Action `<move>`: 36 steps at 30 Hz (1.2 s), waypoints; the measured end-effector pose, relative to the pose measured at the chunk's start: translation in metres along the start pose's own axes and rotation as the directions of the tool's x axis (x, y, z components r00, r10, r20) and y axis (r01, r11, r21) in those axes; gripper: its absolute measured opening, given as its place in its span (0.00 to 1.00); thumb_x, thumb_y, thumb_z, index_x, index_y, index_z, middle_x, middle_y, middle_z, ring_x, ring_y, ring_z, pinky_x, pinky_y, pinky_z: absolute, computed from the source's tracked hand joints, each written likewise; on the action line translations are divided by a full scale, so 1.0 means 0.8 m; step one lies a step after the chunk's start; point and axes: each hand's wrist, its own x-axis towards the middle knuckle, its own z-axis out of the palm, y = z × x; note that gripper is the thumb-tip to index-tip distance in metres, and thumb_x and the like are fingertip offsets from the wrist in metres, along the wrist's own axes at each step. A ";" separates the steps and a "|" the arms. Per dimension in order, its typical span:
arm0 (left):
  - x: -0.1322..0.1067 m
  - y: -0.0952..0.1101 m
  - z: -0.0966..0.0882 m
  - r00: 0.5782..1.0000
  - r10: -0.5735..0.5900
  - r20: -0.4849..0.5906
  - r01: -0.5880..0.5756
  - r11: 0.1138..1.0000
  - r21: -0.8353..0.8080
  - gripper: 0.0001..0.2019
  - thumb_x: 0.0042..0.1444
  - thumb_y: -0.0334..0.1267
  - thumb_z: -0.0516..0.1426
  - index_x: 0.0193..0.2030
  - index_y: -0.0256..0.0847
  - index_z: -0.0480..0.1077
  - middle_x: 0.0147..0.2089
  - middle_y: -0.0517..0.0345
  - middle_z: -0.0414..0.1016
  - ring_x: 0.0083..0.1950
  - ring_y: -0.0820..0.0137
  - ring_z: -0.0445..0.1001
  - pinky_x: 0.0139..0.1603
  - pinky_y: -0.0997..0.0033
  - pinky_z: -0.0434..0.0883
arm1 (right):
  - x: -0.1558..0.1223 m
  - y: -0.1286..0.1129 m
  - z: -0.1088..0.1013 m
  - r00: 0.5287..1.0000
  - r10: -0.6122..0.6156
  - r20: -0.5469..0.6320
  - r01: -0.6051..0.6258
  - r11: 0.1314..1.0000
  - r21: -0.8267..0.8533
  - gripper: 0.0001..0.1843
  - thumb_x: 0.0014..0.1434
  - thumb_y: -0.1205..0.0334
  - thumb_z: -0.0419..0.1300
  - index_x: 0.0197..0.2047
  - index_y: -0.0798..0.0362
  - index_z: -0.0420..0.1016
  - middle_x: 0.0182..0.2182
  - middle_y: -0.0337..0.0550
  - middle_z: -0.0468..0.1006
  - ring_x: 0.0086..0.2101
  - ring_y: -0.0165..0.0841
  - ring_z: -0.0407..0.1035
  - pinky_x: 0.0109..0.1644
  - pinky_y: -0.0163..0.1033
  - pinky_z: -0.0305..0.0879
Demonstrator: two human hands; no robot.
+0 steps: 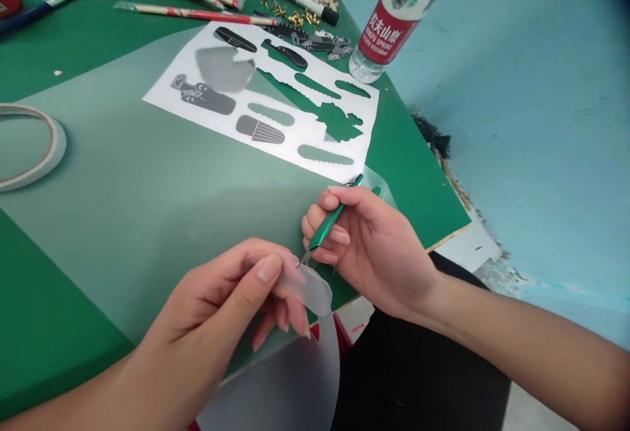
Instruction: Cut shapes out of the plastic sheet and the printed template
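We pinch the film at its edge w/ fingers of L hand, R hand fingers clenched on knife; film prob. light, floppy, slippery.

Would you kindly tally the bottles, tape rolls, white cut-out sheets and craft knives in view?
Clear plastic water bottle with red label: 1
White tape roll: 1
White printed cut-out sheet: 1
Green-handled craft knife: 1
Total: 4

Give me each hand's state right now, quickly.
Left hand: closed, pinching a translucent plastic piece.
Right hand: closed, holding a green-handled tool, its tip at the piece.
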 end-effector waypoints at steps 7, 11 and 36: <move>-0.002 0.000 -0.001 1.000 -0.016 -0.006 0.016 1.000 -0.022 0.18 0.76 0.52 0.54 0.39 0.45 0.76 0.31 0.62 0.79 0.30 0.77 0.71 0.30 0.85 0.70 | 0.002 0.003 0.000 1.000 0.004 0.006 -0.004 1.000 -0.004 0.17 0.71 0.60 0.55 0.29 0.53 0.68 0.20 0.33 0.59 0.24 0.27 0.56 0.28 0.31 0.59; -0.001 0.001 0.000 1.000 -0.022 -0.009 0.021 0.999 -0.037 0.18 0.76 0.51 0.54 0.38 0.45 0.76 0.31 0.61 0.78 0.30 0.76 0.70 0.30 0.84 0.70 | 0.003 0.005 -0.001 1.000 0.004 0.016 -0.004 1.000 -0.011 0.16 0.69 0.58 0.59 0.29 0.53 0.69 0.20 0.32 0.57 0.24 0.27 0.55 0.28 0.31 0.59; -0.002 0.000 0.001 0.999 -0.027 -0.029 0.025 0.998 -0.056 0.16 0.74 0.54 0.56 0.41 0.46 0.75 0.30 0.61 0.78 0.30 0.74 0.69 0.29 0.81 0.67 | 0.004 0.013 0.004 0.999 0.004 0.043 -0.005 1.000 0.022 0.16 0.67 0.58 0.62 0.28 0.52 0.68 0.20 0.32 0.58 0.24 0.26 0.55 0.29 0.31 0.58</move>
